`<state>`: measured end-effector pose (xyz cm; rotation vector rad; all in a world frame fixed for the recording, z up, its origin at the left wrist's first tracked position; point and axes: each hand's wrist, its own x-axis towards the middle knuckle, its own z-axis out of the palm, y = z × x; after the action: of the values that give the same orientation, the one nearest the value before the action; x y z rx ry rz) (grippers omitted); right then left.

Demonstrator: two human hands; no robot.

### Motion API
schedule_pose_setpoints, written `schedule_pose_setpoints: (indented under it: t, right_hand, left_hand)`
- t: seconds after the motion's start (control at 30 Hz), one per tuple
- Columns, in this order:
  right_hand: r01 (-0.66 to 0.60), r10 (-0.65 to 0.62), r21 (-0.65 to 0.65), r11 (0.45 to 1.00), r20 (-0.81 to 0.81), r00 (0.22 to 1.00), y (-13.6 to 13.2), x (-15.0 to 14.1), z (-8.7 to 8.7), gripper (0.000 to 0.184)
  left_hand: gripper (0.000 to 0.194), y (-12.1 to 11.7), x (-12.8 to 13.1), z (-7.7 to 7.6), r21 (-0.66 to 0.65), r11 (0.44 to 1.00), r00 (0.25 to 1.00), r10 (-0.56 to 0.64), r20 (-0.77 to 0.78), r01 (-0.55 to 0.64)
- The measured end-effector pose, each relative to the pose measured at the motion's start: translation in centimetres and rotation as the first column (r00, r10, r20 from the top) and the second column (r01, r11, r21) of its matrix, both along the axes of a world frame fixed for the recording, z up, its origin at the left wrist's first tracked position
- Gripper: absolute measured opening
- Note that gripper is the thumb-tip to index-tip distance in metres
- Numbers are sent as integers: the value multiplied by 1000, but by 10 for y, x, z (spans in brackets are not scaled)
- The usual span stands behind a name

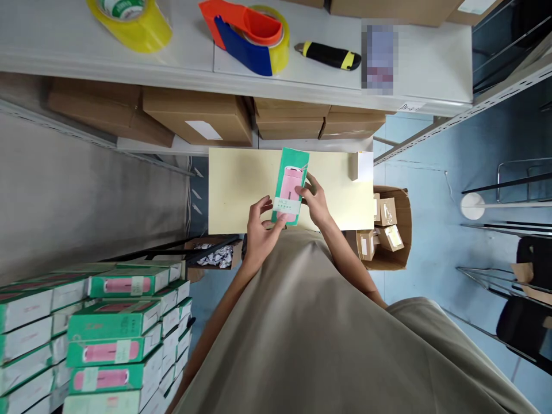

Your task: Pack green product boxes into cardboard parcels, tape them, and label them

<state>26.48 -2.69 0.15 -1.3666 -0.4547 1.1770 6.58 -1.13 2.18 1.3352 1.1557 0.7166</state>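
A green product box with a pink bottle-shaped item pictured on its front is held up over the pale yellow table. My right hand grips its right edge, thumb on the front face. At the lower left corner, my left hand has its thumb on the box and its fingers curled by the left side. The back of the box is hidden. A small white box stands at the table's far right corner.
On the shelf above lie yellow tape, a tape dispenser and a box cutter. Cardboard boxes line the shelf below. Stacked green boxes stand at left. An open carton of small parcels is at right.
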Motion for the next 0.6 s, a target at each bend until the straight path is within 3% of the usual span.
schedule_pose_setpoints:
  t: [0.07, 0.13, 0.2, 0.27, 0.37, 0.5, 0.6]
  right_hand:
    - [-27, 27, 8, 1000, -50, 998, -4, 0, 2, 84]
    - [-49, 51, 28, 998, -78, 996, -8, -1, 4, 79]
    - [-70, 73, 42, 997, -88, 993, -10, -1, 6, 76]
    - [-91, 94, 42, 995, -83, 992, -11, -1, 9, 72]
    - [-119, 120, 35, 992, -32, 992, -8, 0, 13, 64]
    - [-107, 104, 51, 993, 55, 993, 1, -4, 17, 70]
    - [-53, 48, 45, 998, 98, 994, 6, -9, 15, 81]
  left_hand:
    - [77, 5, -3, -1, -210, 978, 995, 13, 94, 8]
    - [76, 9, -5, -1, -394, 916, 980, 0, 198, 79]
    - [73, 10, -5, 0, -479, 866, 961, -6, 278, 144]
    - [71, 8, -4, 2, -490, 858, 953, 3, 304, 154]
    - [69, 4, -1, 0, -414, 908, 972, 39, 232, 62]
    - [64, 2, 5, -2, -117, 984, 990, 138, 4, -136]
    - [62, 1, 7, 4, 58, 990, 987, 136, -88, -131]
